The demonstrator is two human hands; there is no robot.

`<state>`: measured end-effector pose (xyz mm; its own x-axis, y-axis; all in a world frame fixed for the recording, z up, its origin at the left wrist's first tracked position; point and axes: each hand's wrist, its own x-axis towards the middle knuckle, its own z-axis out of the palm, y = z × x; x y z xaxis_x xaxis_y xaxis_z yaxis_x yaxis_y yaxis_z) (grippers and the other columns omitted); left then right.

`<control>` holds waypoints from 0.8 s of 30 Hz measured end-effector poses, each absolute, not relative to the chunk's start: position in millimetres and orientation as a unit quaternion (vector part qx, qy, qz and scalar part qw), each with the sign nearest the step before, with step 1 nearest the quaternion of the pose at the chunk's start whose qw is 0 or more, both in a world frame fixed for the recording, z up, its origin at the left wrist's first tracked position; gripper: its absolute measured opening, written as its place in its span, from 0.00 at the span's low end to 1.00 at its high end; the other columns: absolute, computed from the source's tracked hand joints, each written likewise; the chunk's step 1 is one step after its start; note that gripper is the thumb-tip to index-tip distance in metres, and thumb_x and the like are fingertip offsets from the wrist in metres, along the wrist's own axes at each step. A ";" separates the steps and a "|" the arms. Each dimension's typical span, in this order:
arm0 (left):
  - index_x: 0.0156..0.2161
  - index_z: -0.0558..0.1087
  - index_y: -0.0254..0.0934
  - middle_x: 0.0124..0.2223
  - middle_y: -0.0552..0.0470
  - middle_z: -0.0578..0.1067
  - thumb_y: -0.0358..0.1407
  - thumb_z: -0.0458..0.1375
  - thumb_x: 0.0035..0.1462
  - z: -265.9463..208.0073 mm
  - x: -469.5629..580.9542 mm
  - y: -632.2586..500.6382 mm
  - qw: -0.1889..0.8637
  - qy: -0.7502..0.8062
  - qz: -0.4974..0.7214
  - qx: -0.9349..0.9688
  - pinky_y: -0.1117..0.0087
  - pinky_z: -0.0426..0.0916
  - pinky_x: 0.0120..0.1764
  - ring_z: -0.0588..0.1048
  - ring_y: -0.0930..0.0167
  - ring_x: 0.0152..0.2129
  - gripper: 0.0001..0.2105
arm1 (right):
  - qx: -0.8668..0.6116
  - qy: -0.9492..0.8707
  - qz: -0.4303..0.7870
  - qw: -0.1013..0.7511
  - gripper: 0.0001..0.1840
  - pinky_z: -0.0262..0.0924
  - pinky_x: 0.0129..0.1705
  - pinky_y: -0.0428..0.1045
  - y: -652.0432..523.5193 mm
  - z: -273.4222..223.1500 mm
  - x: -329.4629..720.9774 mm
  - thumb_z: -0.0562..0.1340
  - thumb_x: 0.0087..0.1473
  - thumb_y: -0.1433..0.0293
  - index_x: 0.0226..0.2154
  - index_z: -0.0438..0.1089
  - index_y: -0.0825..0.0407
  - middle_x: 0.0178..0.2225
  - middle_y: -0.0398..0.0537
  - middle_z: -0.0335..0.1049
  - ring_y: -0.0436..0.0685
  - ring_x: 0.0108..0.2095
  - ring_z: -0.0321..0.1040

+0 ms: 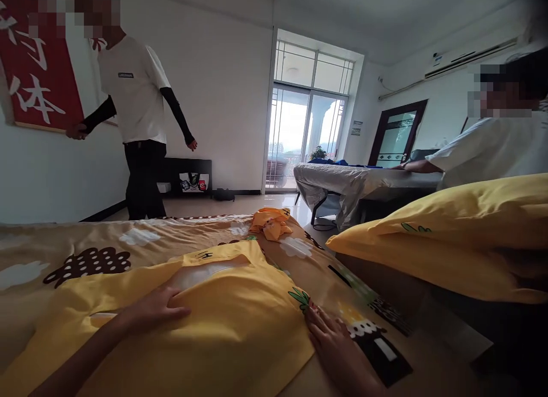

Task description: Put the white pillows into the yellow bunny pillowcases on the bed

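Observation:
A yellow pillowcase (240,317) with a green pineapple-leaf print lies spread on the patterned bedsheet (162,248). Something white (205,276), which looks like a pillow, shows through its opening on the far side. My left hand (149,311) rests on the cloth at the left end of that opening, thumb and forefinger apart; its other fingers are mostly hidden. At the right edge of the pillowcase, my right hand (331,331) lies flat with fingers stretched out, beside the leaf print. Neither hand visibly lifts the fabric.
A crumpled orange-yellow cloth (272,223) lies at the bed's far edge. Another yellow pillow (449,237) is close on the right. One person (139,94) stands beyond the bed; another (492,140) is at a covered table (329,177).

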<state>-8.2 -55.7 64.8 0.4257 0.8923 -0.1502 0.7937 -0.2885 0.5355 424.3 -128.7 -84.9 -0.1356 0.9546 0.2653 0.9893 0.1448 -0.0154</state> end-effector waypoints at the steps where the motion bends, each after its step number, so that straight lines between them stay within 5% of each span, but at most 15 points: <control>1: 0.49 0.74 0.39 0.48 0.48 0.77 0.57 0.54 0.50 71.6 -10.4 -64.0 0.293 0.503 0.062 0.811 0.67 0.66 0.47 0.72 0.57 0.47 0.28 | -0.654 -0.745 -0.089 0.098 0.22 0.53 0.56 0.66 -124.9 -86.0 425.5 0.50 0.60 0.68 0.55 0.65 0.46 0.62 0.50 0.54 0.65 0.61 0.53; 7: 0.60 0.64 0.47 0.57 0.58 0.70 0.45 0.60 0.49 88.0 -0.2 -113.9 0.421 0.387 -0.007 0.820 0.69 0.62 0.54 0.68 0.60 0.54 0.31 | -0.691 -0.714 -0.094 0.058 0.26 0.49 0.56 0.66 -121.2 -51.2 409.3 0.50 0.54 0.79 0.53 0.67 0.52 0.62 0.58 0.53 0.67 0.62 0.51; 10: 0.59 0.65 0.45 0.56 0.57 0.71 0.41 0.60 0.49 87.2 20.1 -127.6 0.417 0.369 -0.015 0.830 0.70 0.63 0.52 0.69 0.60 0.53 0.30 | -0.638 -0.753 -0.075 0.143 0.25 0.48 0.57 0.62 -127.4 -3.7 368.8 0.51 0.56 0.76 0.56 0.63 0.54 0.63 0.61 0.51 0.64 0.62 0.50; 13: 0.61 0.62 0.42 0.58 0.51 0.69 0.39 0.60 0.47 82.6 43.8 -134.9 0.374 0.353 -0.043 0.856 0.65 0.62 0.54 0.68 0.57 0.54 0.33 | -0.434 -0.870 -0.006 0.234 0.23 0.44 0.60 0.55 -124.0 36.6 317.0 0.55 0.59 0.67 0.57 0.59 0.50 0.62 0.54 0.56 0.57 0.62 0.50; 16: 0.65 0.52 0.40 0.64 0.48 0.61 0.36 0.59 0.46 72.5 59.9 -139.9 0.349 0.359 -0.042 0.865 0.62 0.59 0.58 0.63 0.56 0.57 0.40 | -0.326 -0.909 0.043 0.256 0.11 0.47 0.55 0.49 -102.2 48.0 279.2 0.59 0.59 0.63 0.43 0.69 0.49 0.46 0.47 0.72 0.52 0.51 0.64; 18: 0.66 0.50 0.42 0.65 0.50 0.59 0.37 0.60 0.46 64.8 62.3 -141.5 0.351 0.366 -0.024 0.862 0.63 0.58 0.59 0.62 0.57 0.58 0.41 | -0.343 -0.908 0.045 0.238 0.09 0.50 0.49 0.47 -83.1 41.4 270.5 0.58 0.60 0.65 0.31 0.69 0.52 0.33 0.43 0.74 0.50 0.39 0.67; 24: 0.57 0.67 0.45 0.56 0.53 0.71 0.53 0.45 0.61 50.0 46.2 -127.7 0.389 0.448 0.070 0.802 0.63 0.60 0.57 0.67 0.61 0.53 0.25 | -0.390 -0.899 -0.012 0.200 0.21 0.48 0.44 0.48 -69.8 17.8 304.1 0.50 0.65 0.65 0.23 0.64 0.53 0.26 0.40 0.69 0.48 0.30 0.63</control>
<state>46.2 -127.7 50.0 0.5880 0.7738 -0.2354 0.6643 -0.2961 0.6863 304.1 -69.8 17.8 -0.6158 0.6960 0.3694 0.7053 0.6958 -0.1353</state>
